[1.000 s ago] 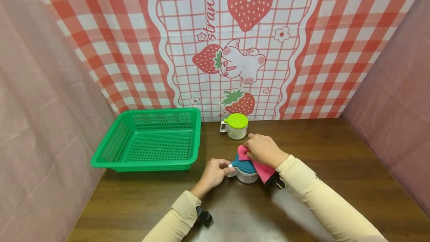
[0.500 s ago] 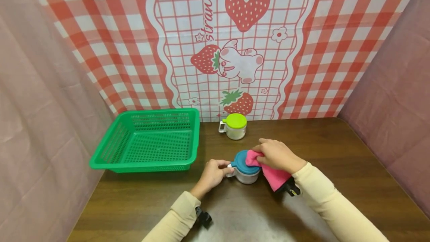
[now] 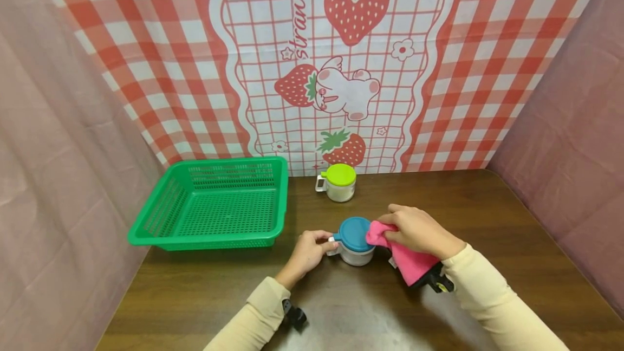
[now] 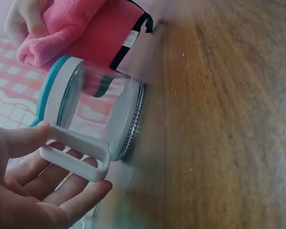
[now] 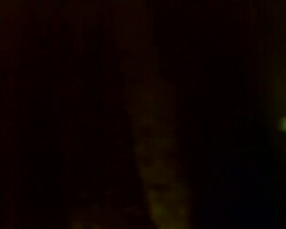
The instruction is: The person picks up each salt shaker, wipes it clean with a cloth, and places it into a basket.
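Observation:
A small clear jar with a blue lid and white collar stands upright on the table. My left hand holds it by its white handle, thumb on the handle's upper end and fingers behind it. Bunched in my right hand is a pink cloth with a dark edge and a white tag. Its folded tip lies right at the lid's right rim, and the rest hangs down under the hand, over the wrist camera. The right wrist view is almost black.
Behind the blue-lidded jar stands a similar jar with a lime-green lid. A green perforated basket sits at the left on the wooden table. A checked strawberry curtain closes off the back.
My right hand has drawn the pink cloth rightward across the blue lid to its right rim, uncovering the lid's top. The left hand keeps its hold on the handle.

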{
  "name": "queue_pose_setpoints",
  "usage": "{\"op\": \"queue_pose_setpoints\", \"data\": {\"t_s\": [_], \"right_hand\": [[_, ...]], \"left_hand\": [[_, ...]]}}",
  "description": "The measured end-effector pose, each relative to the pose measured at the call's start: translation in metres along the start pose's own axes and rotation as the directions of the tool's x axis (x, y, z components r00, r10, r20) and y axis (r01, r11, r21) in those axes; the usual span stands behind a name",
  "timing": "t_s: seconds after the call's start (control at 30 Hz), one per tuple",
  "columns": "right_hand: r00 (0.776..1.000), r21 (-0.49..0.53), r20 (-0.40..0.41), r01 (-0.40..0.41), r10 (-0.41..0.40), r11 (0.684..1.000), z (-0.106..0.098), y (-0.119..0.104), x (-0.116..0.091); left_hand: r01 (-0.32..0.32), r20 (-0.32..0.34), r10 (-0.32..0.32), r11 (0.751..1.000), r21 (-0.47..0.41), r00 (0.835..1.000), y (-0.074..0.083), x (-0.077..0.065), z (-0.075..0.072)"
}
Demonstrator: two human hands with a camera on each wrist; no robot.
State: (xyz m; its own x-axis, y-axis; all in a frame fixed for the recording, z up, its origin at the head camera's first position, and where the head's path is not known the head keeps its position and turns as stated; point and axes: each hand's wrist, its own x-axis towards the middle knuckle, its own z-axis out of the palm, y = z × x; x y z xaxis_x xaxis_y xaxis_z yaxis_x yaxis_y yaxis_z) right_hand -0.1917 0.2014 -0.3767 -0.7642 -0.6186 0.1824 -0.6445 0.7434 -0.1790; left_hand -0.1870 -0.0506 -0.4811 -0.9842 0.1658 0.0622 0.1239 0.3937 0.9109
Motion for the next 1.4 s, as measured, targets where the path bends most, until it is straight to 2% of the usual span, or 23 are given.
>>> {"op": "queue_pose_setpoints", "data": {"t_s": [0.13, 0.4, 0.67, 0.87, 1.07, 1.4], "right_hand": [[1.0, 0.0, -0.004, -0.015, 0.015, 1.0, -0.002, 0.001, -0.003], [0.999, 0.017, 0.006, -0.037, 0.037, 0.999, 0.0, 0.003, -0.014], [0.998, 0.027, 0.004, -0.058, 0.058, 0.998, 0.002, 0.009, -0.021], [0.997, 0.029, 0.012, -0.08, 0.079, 0.996, 0.005, 0.01, -0.026], [0.997, 0.027, 0.009, -0.071, 0.071, 0.997, 0.006, 0.013, -0.029], [0.997, 0.044, 0.028, -0.067, 0.065, 0.997, 0.01, 0.014, -0.031]], "left_hand": [[-0.001, -0.007, 0.001, 1.0, -0.029, 1.0, 0.0, 0.001, 0.0], [-0.007, -0.014, 0.006, 1.0, -0.017, 1.0, 0.0, -0.001, 0.002], [-0.02, -0.063, 0.018, 0.999, -0.031, 0.998, 0.006, -0.001, 0.004], [-0.016, -0.1, 0.009, 0.998, -0.066, 0.995, 0.003, -0.002, 0.003], [0.01, -0.132, -0.02, 0.997, -0.075, 0.991, 0.003, -0.001, 0.0], [0.053, -0.142, -0.067, 0.994, -0.098, 0.988, 0.02, 0.001, -0.011]]}}
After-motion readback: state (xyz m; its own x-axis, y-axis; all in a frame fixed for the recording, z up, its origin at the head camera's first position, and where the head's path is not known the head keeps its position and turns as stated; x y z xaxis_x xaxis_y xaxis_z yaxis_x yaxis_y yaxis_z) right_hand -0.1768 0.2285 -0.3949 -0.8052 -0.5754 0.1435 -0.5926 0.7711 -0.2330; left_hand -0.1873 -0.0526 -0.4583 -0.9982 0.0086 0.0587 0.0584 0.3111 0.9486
